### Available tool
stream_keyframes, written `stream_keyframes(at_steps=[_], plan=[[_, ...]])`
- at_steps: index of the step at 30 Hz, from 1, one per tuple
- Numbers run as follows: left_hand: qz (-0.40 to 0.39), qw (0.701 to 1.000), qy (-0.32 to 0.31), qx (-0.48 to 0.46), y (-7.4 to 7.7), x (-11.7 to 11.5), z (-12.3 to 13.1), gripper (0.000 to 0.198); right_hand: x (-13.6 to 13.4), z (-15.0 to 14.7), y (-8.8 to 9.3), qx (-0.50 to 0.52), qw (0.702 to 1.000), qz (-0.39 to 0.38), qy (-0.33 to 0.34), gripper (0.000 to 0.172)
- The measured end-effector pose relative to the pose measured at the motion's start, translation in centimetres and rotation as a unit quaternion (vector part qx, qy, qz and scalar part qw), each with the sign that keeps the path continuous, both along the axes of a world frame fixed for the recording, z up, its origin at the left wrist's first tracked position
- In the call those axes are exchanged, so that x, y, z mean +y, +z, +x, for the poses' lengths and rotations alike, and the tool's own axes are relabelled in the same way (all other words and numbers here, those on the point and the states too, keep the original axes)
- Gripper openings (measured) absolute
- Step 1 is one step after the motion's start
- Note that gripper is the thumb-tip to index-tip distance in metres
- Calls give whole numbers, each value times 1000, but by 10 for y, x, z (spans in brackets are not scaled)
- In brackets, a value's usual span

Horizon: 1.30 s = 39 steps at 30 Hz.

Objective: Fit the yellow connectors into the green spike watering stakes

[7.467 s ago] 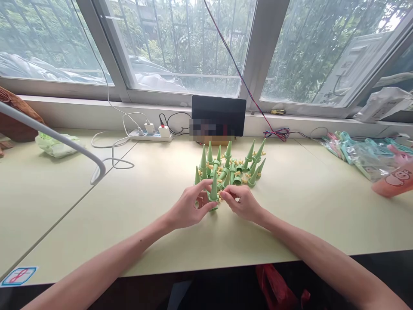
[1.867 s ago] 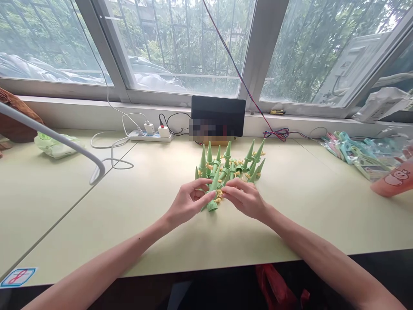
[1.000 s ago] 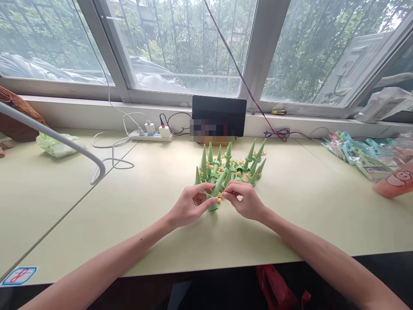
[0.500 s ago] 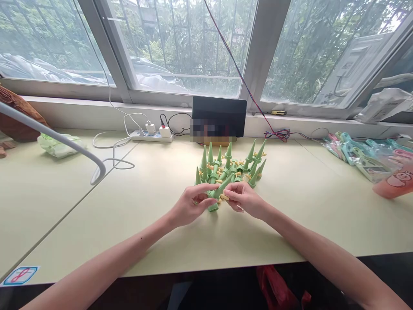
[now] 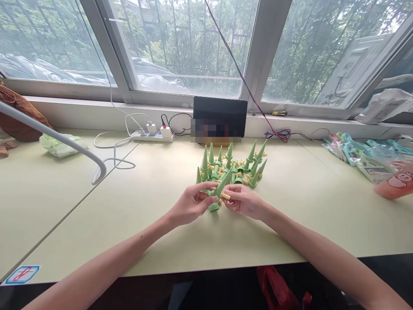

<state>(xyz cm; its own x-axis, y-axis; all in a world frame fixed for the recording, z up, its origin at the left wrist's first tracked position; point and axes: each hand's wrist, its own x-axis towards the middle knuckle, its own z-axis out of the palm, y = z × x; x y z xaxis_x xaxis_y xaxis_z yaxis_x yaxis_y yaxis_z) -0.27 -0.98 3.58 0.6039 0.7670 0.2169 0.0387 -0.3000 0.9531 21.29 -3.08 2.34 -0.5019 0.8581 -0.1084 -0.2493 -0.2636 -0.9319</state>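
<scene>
My left hand (image 5: 193, 206) grips a green plant watering spike (image 5: 221, 186) between thumb and fingers, its point tilted up and to the right and its wide collar low. Close beside it, my right hand (image 5: 243, 200) pinches a small yellow valve (image 5: 225, 196) at the side of the spike. Whether the valve is seated in the spike I cannot tell, since fingers cover the joint. Just beyond both hands, several more green spikes (image 5: 251, 156) with yellow valves stand and lie in a cluster on the table (image 5: 180, 245).
A dark screen (image 5: 220, 113) stands behind the cluster, against the window ledge. To its left are a power strip (image 5: 153, 137) and a white cable (image 5: 119, 163). Bagged plastic clips (image 5: 364, 161) and an orange cup (image 5: 395, 183) occupy the right side. A grey bar (image 5: 58, 133) crosses the left.
My right-hand fingers have shifted around the yellow valve, which now shows more plainly. My left hand keeps its hold on the spike, which leans slightly more upright.
</scene>
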Motion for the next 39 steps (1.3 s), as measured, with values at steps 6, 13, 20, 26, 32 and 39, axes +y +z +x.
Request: stream_keyframes(at_steps=[6, 13, 20, 26, 32, 39], plan=[[-62, 997, 8, -35, 4, 1, 2, 40, -4, -4, -2, -83, 970, 197, -114, 25], [-87, 995, 27, -49, 10, 0, 3, 39, -6, -3, -3, -154, 903, 354, -189, 16], [-98, 995, 6, -28, 13, -2, 3, 42, -5, -2, -8, -197, 840, 458, -212, 10], [-90, 996, -13, -16, 6, -1, 2, 45, -4, -1, -8, -221, 824, 473, -221, 18], [-77, 997, -18, -16, 1, 0, 0, 44, -7, -3, -6, -201, 861, 417, -210, 20], [-72, 997, -6, -23, -2, 1, 1, 46, -9, -10, -4, -88, 955, 233, -161, 27]])
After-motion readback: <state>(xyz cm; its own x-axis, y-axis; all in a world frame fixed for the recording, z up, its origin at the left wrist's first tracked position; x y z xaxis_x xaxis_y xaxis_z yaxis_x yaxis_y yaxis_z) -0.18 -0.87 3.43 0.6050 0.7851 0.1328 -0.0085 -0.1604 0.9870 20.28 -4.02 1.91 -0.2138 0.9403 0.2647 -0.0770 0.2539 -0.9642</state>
